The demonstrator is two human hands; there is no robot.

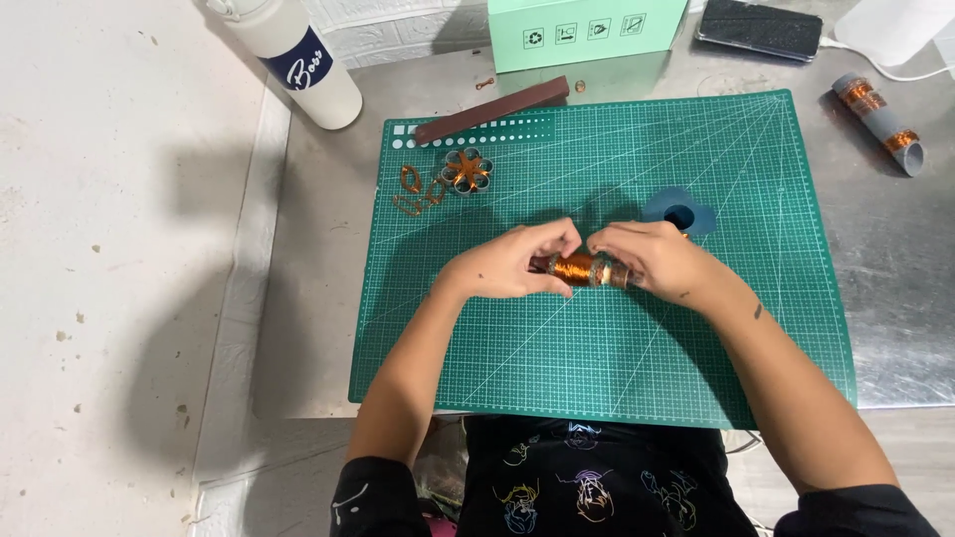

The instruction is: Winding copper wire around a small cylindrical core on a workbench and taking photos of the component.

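Where a green gridded mat (597,338) covers the steel table (895,298), left hand (507,264) and right hand (662,261) grip 1 copper-wound tube (582,268) at mat centre; flower-shaped wire piece (466,169) at mat's far-left corner.

A metal-topped table (900,298) carries a green gridded cutting mat (617,348) at its centre. Directly on the table surface — beyond the mat's far edge — stand a mint-green box (582,30) and a white bottle (298,60) with a dark blue label; a black rectangular pad (761,28) lies at the far right. A grey tube wound with copper bands (880,121) lies just right of the mat.
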